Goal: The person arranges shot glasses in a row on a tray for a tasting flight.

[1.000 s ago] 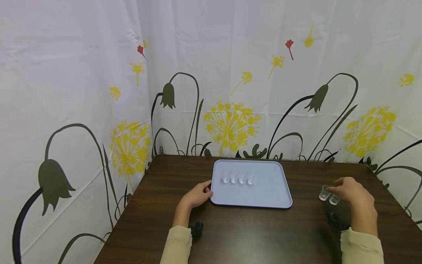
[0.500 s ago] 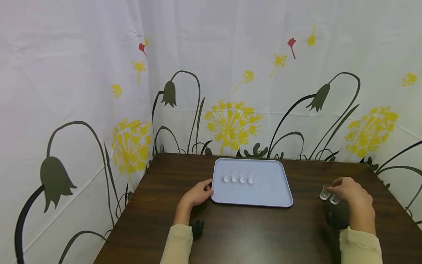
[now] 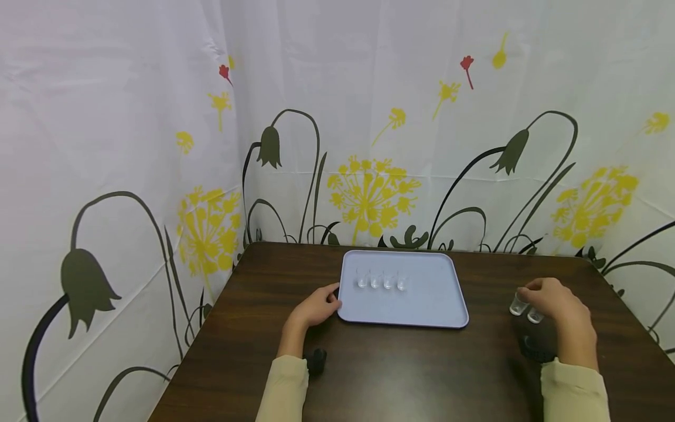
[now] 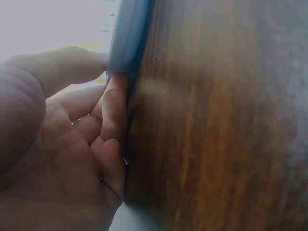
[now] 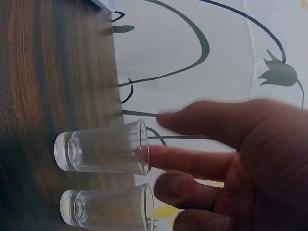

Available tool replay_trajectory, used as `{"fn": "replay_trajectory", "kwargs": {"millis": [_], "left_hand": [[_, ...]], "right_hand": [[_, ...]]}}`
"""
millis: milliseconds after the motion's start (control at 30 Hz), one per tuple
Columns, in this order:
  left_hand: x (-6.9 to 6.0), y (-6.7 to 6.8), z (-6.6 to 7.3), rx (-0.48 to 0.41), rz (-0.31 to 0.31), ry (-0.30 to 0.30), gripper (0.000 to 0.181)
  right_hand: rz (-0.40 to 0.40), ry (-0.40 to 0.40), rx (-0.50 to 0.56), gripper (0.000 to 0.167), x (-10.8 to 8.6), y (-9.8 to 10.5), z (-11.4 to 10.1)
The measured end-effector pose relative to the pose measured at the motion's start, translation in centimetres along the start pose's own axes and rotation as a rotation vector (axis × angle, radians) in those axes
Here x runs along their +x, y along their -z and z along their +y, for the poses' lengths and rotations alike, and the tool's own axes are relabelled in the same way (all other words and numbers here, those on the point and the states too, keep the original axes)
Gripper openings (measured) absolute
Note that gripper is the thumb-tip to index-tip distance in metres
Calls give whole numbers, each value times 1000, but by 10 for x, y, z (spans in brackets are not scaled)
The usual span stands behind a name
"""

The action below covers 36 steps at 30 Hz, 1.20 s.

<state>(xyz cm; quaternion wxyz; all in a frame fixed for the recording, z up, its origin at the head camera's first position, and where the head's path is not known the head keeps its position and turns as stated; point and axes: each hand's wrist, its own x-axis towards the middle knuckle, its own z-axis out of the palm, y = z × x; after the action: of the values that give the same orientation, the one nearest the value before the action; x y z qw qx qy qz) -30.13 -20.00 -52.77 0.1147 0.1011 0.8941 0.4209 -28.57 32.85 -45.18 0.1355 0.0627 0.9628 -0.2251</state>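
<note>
My left hand (image 3: 312, 308) pinches the pale blue tray (image 3: 429, 296) by its left edge. My right hand (image 3: 559, 302), thumb and index parted, is at the rim of one of two upright clear glasses (image 5: 103, 150) between tray and the tabletop's (image 3: 401, 369) right edge; contact I can't tell. Farther, four small glasses (image 3: 375, 282) line the tray, near the tabletop's far edge.

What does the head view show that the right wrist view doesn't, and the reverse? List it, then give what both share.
Head view only: the left hand at the tray edge, four glasses on it, and both cream sleeves.
Right wrist view only: the curled lower fingers of the right hand.
Both: that hand beside two glasses standing on the wooden table, and the flowered curtain.
</note>
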Motion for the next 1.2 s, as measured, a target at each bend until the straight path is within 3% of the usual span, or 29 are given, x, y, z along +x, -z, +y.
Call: {"fn": "replay_trajectory", "kwargs": {"millis": [167, 500, 1200], "left_hand": [[-1, 0, 1, -5, -2, 6, 60], [0, 0, 1, -4, -2, 6, 60], [1, -1, -1, -1, 8, 18, 60]], "right_hand": [[-12, 13, -1, 82, 4, -3, -5], [18, -14, 21, 66, 3, -4, -8], [72, -59, -13, 62, 11, -15, -16]]}}
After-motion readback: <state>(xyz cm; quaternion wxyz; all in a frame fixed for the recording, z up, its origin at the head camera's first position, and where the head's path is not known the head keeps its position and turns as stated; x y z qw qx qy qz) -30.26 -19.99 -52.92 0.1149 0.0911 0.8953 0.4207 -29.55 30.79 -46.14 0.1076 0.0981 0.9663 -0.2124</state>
